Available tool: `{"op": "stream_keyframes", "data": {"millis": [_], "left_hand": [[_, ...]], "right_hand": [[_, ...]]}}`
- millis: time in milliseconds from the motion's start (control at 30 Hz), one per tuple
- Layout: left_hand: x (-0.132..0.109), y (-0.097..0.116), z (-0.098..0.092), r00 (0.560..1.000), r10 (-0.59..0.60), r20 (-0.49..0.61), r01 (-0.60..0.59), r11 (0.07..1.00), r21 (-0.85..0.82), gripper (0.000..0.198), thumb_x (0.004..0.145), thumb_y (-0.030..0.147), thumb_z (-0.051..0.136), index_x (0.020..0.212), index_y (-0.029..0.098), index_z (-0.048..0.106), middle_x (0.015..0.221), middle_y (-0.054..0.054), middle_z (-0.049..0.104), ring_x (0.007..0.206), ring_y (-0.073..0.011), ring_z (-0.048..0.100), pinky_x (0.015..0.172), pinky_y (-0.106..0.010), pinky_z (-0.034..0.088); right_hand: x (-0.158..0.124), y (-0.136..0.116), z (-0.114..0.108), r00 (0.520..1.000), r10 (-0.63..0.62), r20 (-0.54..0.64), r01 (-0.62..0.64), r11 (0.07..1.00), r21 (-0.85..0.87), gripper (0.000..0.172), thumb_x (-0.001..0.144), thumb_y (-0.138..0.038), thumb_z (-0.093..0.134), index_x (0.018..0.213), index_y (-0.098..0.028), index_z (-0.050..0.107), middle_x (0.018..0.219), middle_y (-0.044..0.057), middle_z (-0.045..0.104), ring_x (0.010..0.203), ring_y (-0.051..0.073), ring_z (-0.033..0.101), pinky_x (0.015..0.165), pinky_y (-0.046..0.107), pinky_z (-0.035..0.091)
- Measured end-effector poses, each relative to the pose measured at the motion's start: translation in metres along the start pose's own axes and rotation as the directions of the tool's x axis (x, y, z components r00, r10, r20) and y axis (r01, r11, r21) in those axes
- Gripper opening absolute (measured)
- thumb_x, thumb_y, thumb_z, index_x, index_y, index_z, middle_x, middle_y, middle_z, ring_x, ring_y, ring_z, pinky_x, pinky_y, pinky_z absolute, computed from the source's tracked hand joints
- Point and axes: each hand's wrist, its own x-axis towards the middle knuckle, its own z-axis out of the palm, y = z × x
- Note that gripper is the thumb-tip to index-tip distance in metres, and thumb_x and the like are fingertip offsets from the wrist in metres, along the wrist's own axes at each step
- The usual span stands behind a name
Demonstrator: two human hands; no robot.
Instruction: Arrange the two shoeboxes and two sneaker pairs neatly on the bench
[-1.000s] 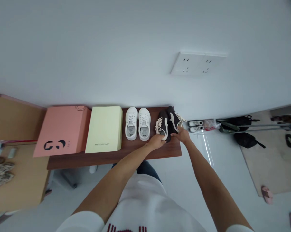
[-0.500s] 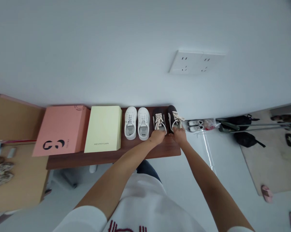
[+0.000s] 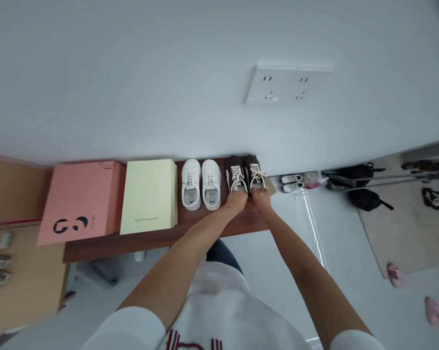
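Dark shoes (image 3: pixel 234 163) held, seemingly by the partly hidden heels, in narrow grip: one in left hand (image 3: pixel 237 199), one in right hand (image 3: pixel 261 197), keeping toes toward wall (image 3: pixel 150 97).

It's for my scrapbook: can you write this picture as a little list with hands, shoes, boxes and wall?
Left hand: holds the left dark shoe by its heel end
Right hand: holds the right dark shoe by its heel end
White shoes: side by side, toes toward the wall
Pale yellow box: left of those
Pink box: farther left
Brown table: under all of these
Socket panel: on the wall
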Motion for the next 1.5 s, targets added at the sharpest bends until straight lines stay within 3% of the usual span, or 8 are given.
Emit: {"op": "stream_keyframes", "data": {"millis": [633,833,1033,1133,1233,1300,1400,1500], "left_hand": [[-0.012,-0.004,-0.003,0.992,0.076,-0.096,-0.074,0.997,0.026,0.032,0.098,0.007,0.043,0.123,0.007,0.064,0.119,-0.022,0.07,0.12,-0.0302,0.066,0.105,-0.044,0.051],[-0.103,-0.026,-0.024,0.937,0.253,-0.24,-0.304,0.929,-0.212,0.037,0.101,0.019,0.047,0.136,0.022,0.058,0.14,-0.01,0.063,0.13,-0.0227,0.059,0.113,-0.037,0.045],[-0.242,-0.118,0.015,0.989,-0.114,-0.093,0.063,0.903,-0.425,0.034,0.094,0.02,0.052,0.124,0.024,0.069,0.129,-0.011,0.072,0.123,-0.0274,0.066,0.11,-0.042,0.046],[-0.302,-0.174,0.042,0.915,-0.404,0.017,0.341,0.748,-0.569,0.025,0.077,0.025,0.072,0.101,0.025,0.074,0.117,-0.012,0.076,0.12,-0.0359,0.067,0.108,-0.048,0.047],[-0.347,-0.234,0.046,0.839,-0.543,-0.015,0.333,0.535,-0.777,0.022,0.074,0.036,0.074,0.095,0.027,0.074,0.112,-0.009,0.078,0.118,-0.0359,0.069,0.107,-0.047,0.049],[-0.369,-0.28,0.033,0.712,-0.674,-0.196,0.271,0.522,-0.809,0.031,0.081,0.041,0.066,0.108,0.027,0.073,0.122,-0.009,0.076,0.124,-0.0332,0.066,0.111,-0.046,0.047],[-0.386,-0.359,0.003,0.426,-0.765,-0.482,0.305,0.624,-0.72,0.046,0.088,0.04,0.056,0.128,0.022,0.065,0.141,-0.011,0.065,0.136,-0.0301,0.056,0.119,-0.046,0.039],[-0.388,-0.434,-0.025,0.299,-0.825,-0.479,0.35,0.562,-0.749,0.058,0.087,0.043,0.057,0.136,0.011,0.059,0.145,-0.018,0.06,0.139,-0.0328,0.053,0.119,-0.048,0.038]], "right_hand": [[-0.016,-0.017,-0.02,0.994,0.074,-0.075,-0.07,0.996,0.051,0.025,0.096,-0.016,0.049,0.113,-0.013,0.067,0.113,0.021,0.073,0.109,0.032,0.061,0.1,0.042,0.036],[-0.064,-0.035,-0.036,0.929,0.204,-0.309,-0.1,0.942,0.321,0.041,0.099,-0.034,0.048,0.134,-0.015,0.058,0.133,0.019,0.065,0.12,0.033,0.056,0.106,0.044,0.036],[-0.136,-0.101,-0.001,0.98,0.181,-0.088,-0.131,0.904,0.407,0.041,0.099,-0.036,0.047,0.133,-0.018,0.062,0.123,0.017,0.07,0.116,0.032,0.064,0.098,0.043,0.048],[-0.158,-0.145,0.01,0.992,0.02,0.122,-0.07,0.904,0.422,0.034,0.098,-0.031,0.051,0.126,-0.021,0.067,0.116,0.013,0.076,0.106,0.03,0.071,0.093,0.039,0.051],[-0.161,-0.189,0.005,0.985,-0.045,0.168,-0.04,0.881,0.471,0.031,0.097,-0.028,0.052,0.122,-0.024,0.069,0.114,0.01,0.078,0.102,0.029,0.074,0.09,0.038,0.053],[-0.153,-0.221,-0.006,0.986,-0.084,0.141,-0.005,0.845,0.535,0.03,0.096,-0.028,0.053,0.12,-0.025,0.07,0.112,0.009,0.079,0.101,0.028,0.075,0.09,0.038,0.054],[-0.132,-0.282,-0.027,0.982,-0.176,0.063,0.087,0.73,0.678,0.026,0.095,-0.03,0.053,0.113,-0.026,0.072,0.107,0.006,0.079,0.099,0.025,0.075,0.09,0.037,0.055],[-0.109,-0.362,-0.043,0.967,-0.253,-0.017,0.164,0.574,0.802,0.028,0.095,-0.035,0.053,0.114,-0.025,0.072,0.106,0.006,0.078,0.1,0.025,0.074,0.093,0.038,0.056]]}}
